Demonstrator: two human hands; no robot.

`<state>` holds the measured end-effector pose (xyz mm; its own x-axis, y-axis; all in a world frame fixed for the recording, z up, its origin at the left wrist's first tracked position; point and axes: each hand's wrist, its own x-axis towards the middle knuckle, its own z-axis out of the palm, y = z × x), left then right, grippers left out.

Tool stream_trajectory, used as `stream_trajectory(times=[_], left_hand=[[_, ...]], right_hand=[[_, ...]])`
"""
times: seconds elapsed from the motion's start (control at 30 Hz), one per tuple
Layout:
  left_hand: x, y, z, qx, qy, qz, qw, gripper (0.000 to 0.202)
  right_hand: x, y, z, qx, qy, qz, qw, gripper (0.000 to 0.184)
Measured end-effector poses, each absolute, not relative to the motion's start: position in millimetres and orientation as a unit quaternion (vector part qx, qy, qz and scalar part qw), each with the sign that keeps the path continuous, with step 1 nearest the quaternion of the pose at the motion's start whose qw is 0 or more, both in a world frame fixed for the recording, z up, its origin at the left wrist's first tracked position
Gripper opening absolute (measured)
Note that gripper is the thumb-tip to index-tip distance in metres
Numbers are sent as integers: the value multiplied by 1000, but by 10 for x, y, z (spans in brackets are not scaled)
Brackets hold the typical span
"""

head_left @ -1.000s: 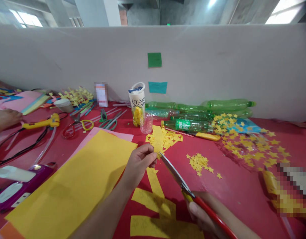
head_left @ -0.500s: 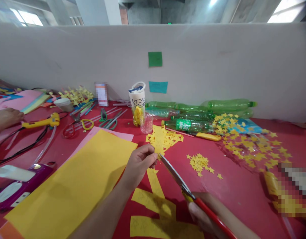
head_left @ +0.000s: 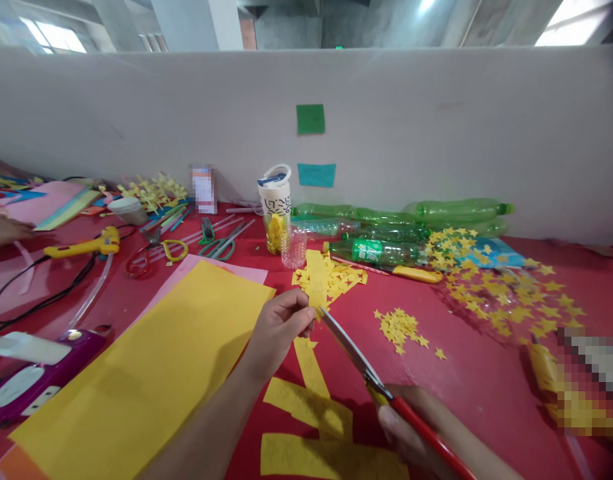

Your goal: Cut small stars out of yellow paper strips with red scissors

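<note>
My left hand (head_left: pixel 279 330) pinches a narrow yellow paper strip (head_left: pixel 317 280) and holds it upright over the red table (head_left: pixel 466 373). My right hand (head_left: pixel 411 430) grips red-handled scissors (head_left: pixel 381 387); their blades point up-left and meet the strip's lower edge beside my left fingers. A large yellow sheet (head_left: pixel 146 373) lies to the left of my arm. Yellow paper offcuts (head_left: pixel 311 413) lie under my hands. A small pile of cut yellow stars (head_left: pixel 401 328) sits to the right of the blades.
Green plastic bottles (head_left: pixel 411 230) lie along the back wall, with more yellow stars (head_left: pixel 496 287) scattered in front of them. A white cup (head_left: pixel 275 207) and a clear jar (head_left: pixel 293 248) stand centre back. A yellow glue gun (head_left: pixel 86 245), scissors (head_left: pixel 221 245) and cables lie at left. Another person's hand (head_left: pixel 1 230) is at far left.
The other person's hand at far left has drawn back toward the frame edge. My hands, the strip and the scissors have hardly moved.
</note>
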<state>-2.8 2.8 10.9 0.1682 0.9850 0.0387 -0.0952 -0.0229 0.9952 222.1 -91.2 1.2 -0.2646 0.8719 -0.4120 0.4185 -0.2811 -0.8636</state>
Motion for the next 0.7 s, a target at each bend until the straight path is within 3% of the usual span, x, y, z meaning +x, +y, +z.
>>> stream_trajectory(times=[0.33, 0.7], left_hand=[[-30, 29, 116, 526, 422, 487, 555, 17], [-34, 34, 84, 520, 418, 486, 564, 15]], right_hand=[[2202, -806, 32, -516, -607, 578, 178, 56], [2172, -821, 145, -566, -582, 557, 174, 59]])
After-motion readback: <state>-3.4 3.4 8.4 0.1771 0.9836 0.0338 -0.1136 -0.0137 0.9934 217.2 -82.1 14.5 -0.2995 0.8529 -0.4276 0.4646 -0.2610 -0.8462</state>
